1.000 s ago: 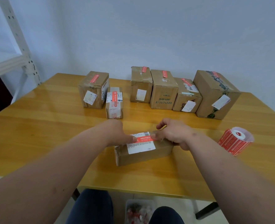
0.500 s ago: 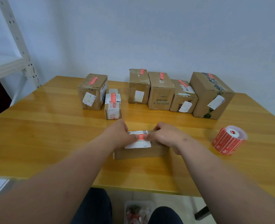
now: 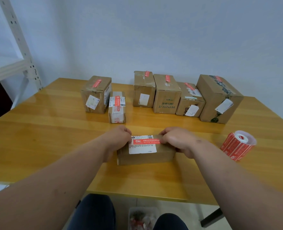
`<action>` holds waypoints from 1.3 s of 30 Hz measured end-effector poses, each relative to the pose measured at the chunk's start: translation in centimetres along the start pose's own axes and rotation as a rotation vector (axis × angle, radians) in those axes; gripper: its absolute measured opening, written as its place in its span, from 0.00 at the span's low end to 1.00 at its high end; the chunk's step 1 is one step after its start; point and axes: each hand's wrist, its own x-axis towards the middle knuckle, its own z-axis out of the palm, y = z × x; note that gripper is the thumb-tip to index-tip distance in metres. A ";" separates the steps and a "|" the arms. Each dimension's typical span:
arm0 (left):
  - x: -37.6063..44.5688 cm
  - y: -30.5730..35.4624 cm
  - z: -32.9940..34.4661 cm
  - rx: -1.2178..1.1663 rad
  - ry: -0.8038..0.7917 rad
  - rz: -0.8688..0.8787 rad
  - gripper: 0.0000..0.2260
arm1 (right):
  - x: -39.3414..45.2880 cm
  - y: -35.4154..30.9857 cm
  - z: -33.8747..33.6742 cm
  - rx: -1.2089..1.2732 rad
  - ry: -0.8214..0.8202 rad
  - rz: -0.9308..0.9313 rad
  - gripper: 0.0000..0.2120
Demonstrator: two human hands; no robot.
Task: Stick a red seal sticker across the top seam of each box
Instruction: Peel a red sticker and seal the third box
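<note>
The box point(image 3: 145, 153) lay flat on the table point(image 3: 54, 146) between the two hands. The left hand point(image 3: 116, 138) rested on its left end and the right hand point(image 3: 175, 140) on its right end, fingers curled, each thumb pressing an end of the red sticker point(image 3: 145, 141) that ran across the box top over a white label point(image 3: 142, 147). Whether either hand actually gripped the box could not be told. Beyond the hands stood six boxes point(image 3: 166, 94), each with a red strip on top. To the right of the right hand lay the sticker roll point(image 3: 238, 146).
</note>
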 end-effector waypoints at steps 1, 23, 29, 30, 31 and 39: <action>-0.1 0.1 0.2 0.017 0.010 0.008 0.05 | 0.0 -0.1 0.0 0.008 0.011 0.001 0.11; 0.5 -0.1 0.5 0.073 0.048 0.021 0.12 | -0.3 -0.6 -0.1 -0.087 -0.019 -0.018 0.18; 0.6 -0.6 0.0 0.031 -0.023 0.008 0.11 | -0.3 0.0 -0.3 0.025 -0.054 0.022 0.15; 0.7 -0.6 0.0 0.016 -0.019 0.004 0.10 | -0.3 0.0 -0.3 0.052 -0.048 0.028 0.13; 0.7 -0.7 0.0 0.023 -0.013 0.008 0.08 | -0.4 0.0 -0.3 0.071 -0.035 0.023 0.12; 0.9 -0.7 -0.6 -0.024 -0.049 0.011 0.11 | -0.9 -0.3 -0.9 -0.124 -0.146 -0.109 0.22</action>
